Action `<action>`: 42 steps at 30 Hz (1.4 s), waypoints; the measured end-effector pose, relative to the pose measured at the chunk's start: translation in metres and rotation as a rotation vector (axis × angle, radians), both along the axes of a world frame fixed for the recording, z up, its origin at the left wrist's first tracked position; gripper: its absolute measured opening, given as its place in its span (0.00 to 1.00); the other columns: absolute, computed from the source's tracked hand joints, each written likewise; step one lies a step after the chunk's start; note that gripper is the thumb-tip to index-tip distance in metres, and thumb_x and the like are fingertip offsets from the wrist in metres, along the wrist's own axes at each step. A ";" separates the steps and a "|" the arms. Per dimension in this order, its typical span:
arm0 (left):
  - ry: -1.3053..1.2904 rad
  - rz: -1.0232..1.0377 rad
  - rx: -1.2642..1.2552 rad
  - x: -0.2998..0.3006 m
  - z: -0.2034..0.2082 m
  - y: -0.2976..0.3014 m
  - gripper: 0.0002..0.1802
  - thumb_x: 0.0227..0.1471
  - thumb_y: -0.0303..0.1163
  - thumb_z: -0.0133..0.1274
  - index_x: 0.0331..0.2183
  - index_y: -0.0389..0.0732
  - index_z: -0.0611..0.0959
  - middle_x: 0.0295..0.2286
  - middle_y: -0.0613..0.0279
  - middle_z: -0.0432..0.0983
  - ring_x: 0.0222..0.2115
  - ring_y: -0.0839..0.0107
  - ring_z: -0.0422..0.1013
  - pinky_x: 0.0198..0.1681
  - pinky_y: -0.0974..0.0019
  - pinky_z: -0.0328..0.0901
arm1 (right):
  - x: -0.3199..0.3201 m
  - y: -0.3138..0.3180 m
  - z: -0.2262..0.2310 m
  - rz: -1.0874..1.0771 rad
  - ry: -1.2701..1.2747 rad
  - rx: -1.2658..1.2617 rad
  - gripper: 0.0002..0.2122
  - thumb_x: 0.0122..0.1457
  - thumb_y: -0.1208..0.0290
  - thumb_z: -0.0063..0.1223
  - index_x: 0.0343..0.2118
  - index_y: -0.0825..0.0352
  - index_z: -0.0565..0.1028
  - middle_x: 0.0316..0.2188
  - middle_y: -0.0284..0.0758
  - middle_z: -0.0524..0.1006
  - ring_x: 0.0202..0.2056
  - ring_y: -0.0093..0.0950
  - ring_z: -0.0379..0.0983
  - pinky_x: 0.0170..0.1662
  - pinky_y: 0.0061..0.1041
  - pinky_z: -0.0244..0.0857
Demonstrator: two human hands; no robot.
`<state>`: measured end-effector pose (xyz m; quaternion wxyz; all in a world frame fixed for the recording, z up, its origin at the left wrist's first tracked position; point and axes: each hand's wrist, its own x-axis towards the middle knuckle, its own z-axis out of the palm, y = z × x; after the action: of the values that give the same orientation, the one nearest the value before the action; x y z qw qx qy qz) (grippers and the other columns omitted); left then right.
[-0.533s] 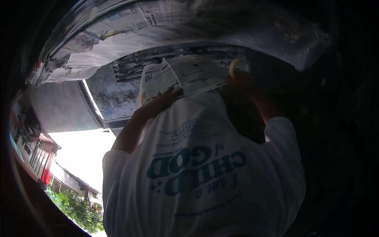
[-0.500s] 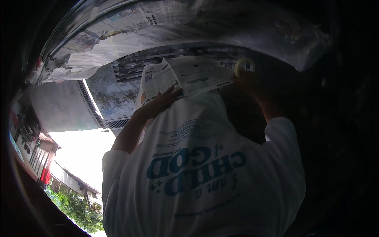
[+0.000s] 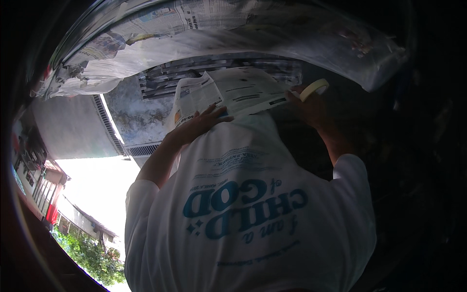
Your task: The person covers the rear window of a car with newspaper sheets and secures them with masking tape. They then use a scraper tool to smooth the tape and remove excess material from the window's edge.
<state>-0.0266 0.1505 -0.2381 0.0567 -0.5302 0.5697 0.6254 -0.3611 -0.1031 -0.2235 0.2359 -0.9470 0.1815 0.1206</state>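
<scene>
Across my lap lies a newspaper sheet (image 3: 248,90), with one flap folded up on its left part. My left hand (image 3: 206,120) rests flat over the sheet's near edge, fingers stretched out; a small blue patch shows by its fingertips. At the sheet's right corner, my right hand (image 3: 309,108) is closed around a roll of pale yellow tape (image 3: 315,87), which is tilted. Shadow hides most of the right fingers, and I cannot tell whether they also pinch the paper.
Beyond the lap, a large piece covered in newspaper and clear plastic (image 3: 204,44) arches across the view. A dark slatted surface (image 3: 160,80) sits beneath it. Grey concrete floor with a grating (image 3: 109,124) is at left. Deep shadow fills the right.
The tape roll has turned and shifted slightly right, with my right hand moving a little right and down. My left hand has slid slightly right along the paper's edge.
</scene>
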 end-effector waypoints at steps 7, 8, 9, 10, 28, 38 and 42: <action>0.051 0.174 -0.139 0.002 -0.016 0.017 0.28 0.63 0.44 0.51 0.64 0.63 0.72 0.69 0.59 0.56 0.71 0.49 0.47 0.70 0.28 0.46 | 0.103 0.034 0.002 -0.196 0.356 0.505 0.27 0.63 0.44 0.49 0.49 0.66 0.78 0.43 0.50 0.80 0.45 0.47 0.79 0.49 0.44 0.72; 0.036 0.178 -0.204 0.005 -0.019 0.019 0.30 0.61 0.44 0.55 0.64 0.61 0.73 0.68 0.56 0.59 0.69 0.46 0.52 0.69 0.29 0.48 | 0.109 0.032 0.007 -0.144 0.361 0.483 0.26 0.63 0.45 0.49 0.48 0.67 0.78 0.43 0.51 0.80 0.45 0.48 0.80 0.49 0.45 0.72; 0.078 0.308 -0.161 0.010 -0.019 0.023 0.30 0.61 0.43 0.55 0.64 0.57 0.73 0.66 0.54 0.61 0.68 0.47 0.55 0.69 0.34 0.51 | 0.114 0.030 0.013 -0.114 0.346 0.475 0.25 0.63 0.47 0.49 0.48 0.67 0.78 0.43 0.51 0.80 0.44 0.48 0.80 0.49 0.45 0.72; 0.123 0.436 -0.125 0.019 -0.006 0.015 0.30 0.62 0.41 0.54 0.64 0.54 0.72 0.65 0.53 0.63 0.66 0.47 0.59 0.69 0.40 0.53 | 0.121 0.027 0.024 -0.088 0.329 0.462 0.24 0.63 0.48 0.49 0.48 0.67 0.78 0.42 0.51 0.80 0.43 0.49 0.80 0.49 0.45 0.72; -0.512 0.218 -0.856 0.066 0.071 0.042 0.13 0.60 0.46 0.53 0.35 0.47 0.82 0.31 0.58 0.80 0.36 0.55 0.78 0.42 0.52 0.72 | 0.160 -0.011 0.202 0.345 0.200 0.008 0.13 0.61 0.53 0.54 0.36 0.56 0.83 0.32 0.37 0.84 0.34 0.39 0.83 0.38 0.39 0.77; -0.635 0.426 -1.011 0.093 0.105 0.055 0.14 0.62 0.49 0.53 0.38 0.48 0.78 0.31 0.63 0.76 0.32 0.62 0.78 0.36 0.59 0.74 | 0.161 0.015 0.336 0.323 0.281 -0.155 0.11 0.60 0.57 0.53 0.39 0.53 0.82 0.36 0.36 0.84 0.39 0.37 0.83 0.43 0.40 0.76; -0.790 0.318 -1.168 0.118 0.130 0.044 0.08 0.56 0.42 0.56 0.38 0.53 0.80 0.29 0.71 0.75 0.30 0.67 0.77 0.38 0.64 0.72 | 0.125 -0.020 0.297 0.357 0.268 -0.241 0.07 0.53 0.64 0.62 0.33 0.58 0.79 0.34 0.35 0.84 0.37 0.41 0.83 0.43 0.41 0.76</action>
<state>0.0913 0.1944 -0.1076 -0.1257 -0.7369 0.6639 -0.0191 -0.2360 -0.1233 0.0733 0.0702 -0.9609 0.0543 0.2624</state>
